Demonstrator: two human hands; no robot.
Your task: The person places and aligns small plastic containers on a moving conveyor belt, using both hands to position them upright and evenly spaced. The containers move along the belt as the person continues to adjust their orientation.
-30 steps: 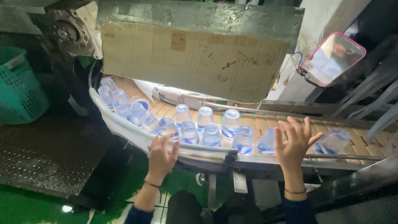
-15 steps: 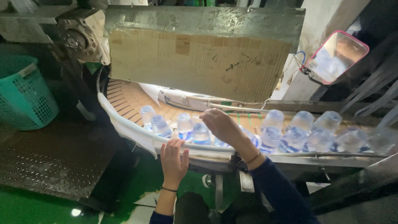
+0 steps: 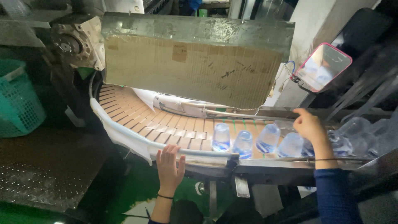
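Bottles [image 3: 244, 143] have run rightward since before, right hand [image 3: 309, 124] open, herding them at three o'clock, left hand [image 3: 169, 164] flat on the conveyor rail [image 3: 137, 139]; nudging onward seems due.

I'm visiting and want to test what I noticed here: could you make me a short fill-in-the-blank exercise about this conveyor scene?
1. The left hand rests on the white ____ at the near edge of the conveyor belt.
2. The right hand reaches over clear plastic ____ standing on the belt.
3. At the far left stands a ____-coloured basket.
4. A sheet of ____ covers the metal housing above the belt.

Missing words: rail; bottles; green; cardboard
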